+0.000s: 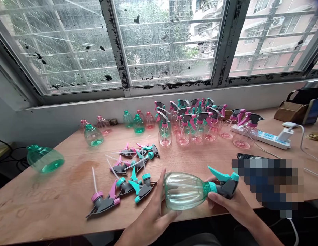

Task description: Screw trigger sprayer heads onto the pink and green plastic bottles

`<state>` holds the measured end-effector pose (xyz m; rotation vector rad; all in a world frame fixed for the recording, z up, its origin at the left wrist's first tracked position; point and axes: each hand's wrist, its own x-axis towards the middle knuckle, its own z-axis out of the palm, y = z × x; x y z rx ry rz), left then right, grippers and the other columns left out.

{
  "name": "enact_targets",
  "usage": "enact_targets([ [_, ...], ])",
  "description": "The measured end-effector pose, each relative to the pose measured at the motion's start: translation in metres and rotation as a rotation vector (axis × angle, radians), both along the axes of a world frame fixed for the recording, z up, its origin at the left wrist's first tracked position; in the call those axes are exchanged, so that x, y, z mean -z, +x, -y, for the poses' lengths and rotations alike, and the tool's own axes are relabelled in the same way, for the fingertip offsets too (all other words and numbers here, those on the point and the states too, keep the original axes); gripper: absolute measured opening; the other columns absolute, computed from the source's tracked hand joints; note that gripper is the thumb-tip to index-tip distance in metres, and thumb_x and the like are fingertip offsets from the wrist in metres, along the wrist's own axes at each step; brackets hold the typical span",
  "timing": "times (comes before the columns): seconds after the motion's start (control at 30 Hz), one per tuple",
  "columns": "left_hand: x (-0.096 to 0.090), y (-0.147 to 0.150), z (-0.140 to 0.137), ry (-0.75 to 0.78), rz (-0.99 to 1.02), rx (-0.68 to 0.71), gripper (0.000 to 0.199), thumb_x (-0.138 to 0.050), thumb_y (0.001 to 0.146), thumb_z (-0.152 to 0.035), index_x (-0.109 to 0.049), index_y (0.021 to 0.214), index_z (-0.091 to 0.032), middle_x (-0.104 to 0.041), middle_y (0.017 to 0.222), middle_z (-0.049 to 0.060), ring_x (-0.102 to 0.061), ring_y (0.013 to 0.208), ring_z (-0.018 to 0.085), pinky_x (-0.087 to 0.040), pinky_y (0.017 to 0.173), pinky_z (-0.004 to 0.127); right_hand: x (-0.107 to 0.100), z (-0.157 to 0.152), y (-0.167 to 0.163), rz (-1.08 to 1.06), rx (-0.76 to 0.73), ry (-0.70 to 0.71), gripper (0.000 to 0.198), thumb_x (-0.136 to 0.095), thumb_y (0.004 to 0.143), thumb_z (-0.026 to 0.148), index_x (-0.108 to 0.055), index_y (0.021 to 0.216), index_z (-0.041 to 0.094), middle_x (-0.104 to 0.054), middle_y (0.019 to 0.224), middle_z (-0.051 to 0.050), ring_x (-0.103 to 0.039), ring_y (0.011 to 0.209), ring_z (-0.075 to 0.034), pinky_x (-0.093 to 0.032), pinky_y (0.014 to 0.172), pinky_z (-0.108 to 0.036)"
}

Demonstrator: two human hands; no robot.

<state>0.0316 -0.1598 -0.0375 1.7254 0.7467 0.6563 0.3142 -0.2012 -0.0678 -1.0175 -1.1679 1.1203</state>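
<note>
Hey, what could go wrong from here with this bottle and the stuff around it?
The held bottle, sideways between your left hand and right hand, is close to the table's near edge, so a slip might drop it. Loose spray heads lie just beside your left hand; a sweep could knock them about. Another green bottle stands at the table's left edge and could topple off if bumped.

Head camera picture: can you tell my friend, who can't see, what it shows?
Two hands hold a green spray bottle sideways at a wooden table. Loose spray tops lie to its left; farther back, bottles without tops and bottles with tops stand near a window.
</note>
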Motion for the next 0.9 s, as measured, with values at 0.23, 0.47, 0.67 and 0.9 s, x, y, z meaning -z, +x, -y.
enact_targets([
  [0.23,-0.0003,-0.0016,0.0017,-0.049,-0.045,-0.026,0.114,-0.074,0.090,-0.055,0.008,0.165,-0.033,-0.006,0.177,0.007,-0.004,0.162,0.036,-0.002,0.131,0.055,0.0002,0.0002,-0.0008,-0.016,0.000,-0.009,0.032,-0.082,0.087,0.046,-0.069,0.107,0.025,-0.076,0.061,0.002,-0.069,0.054,-0.017,-0.056,0.060,-0.029],
  [0.47,-0.0008,0.0011,-0.0004,-0.025,0.014,-0.012,0.104,-0.067,0.097,-0.046,0.013,0.163,-0.038,-0.017,0.175,0.005,-0.017,0.160,0.032,-0.010,0.131,0.053,-0.0014,-0.0002,-0.0017,-0.034,0.010,-0.008,0.034,-0.083,0.086,0.046,-0.068,0.109,0.026,-0.076,0.060,0.002,-0.068,0.053,-0.017,-0.056,0.060,-0.029],
  [0.67,-0.0002,0.0005,-0.0010,-0.037,-0.009,-0.042,0.110,-0.075,0.089,-0.053,0.001,0.166,-0.032,-0.013,0.176,0.007,-0.010,0.161,0.036,-0.008,0.131,0.055,-0.0023,-0.0008,-0.0020,-0.044,0.013,-0.008,0.034,-0.084,0.085,0.045,-0.068,0.108,0.026,-0.076,0.059,0.002,-0.068,0.052,-0.018,-0.057,0.060,-0.030],
  [0.9,0.0014,-0.0020,-0.0015,0.001,-0.049,-0.033,0.099,-0.070,0.095,-0.049,-0.001,0.165,-0.037,-0.013,0.176,0.005,-0.014,0.161,0.035,-0.009,0.132,0.053,-0.0010,-0.0004,-0.0029,-0.071,0.056,0.023,0.031,-0.085,0.085,0.045,-0.071,0.106,0.027,-0.075,0.057,0.003,-0.068,0.052,-0.017,-0.057,0.059,-0.029],
])
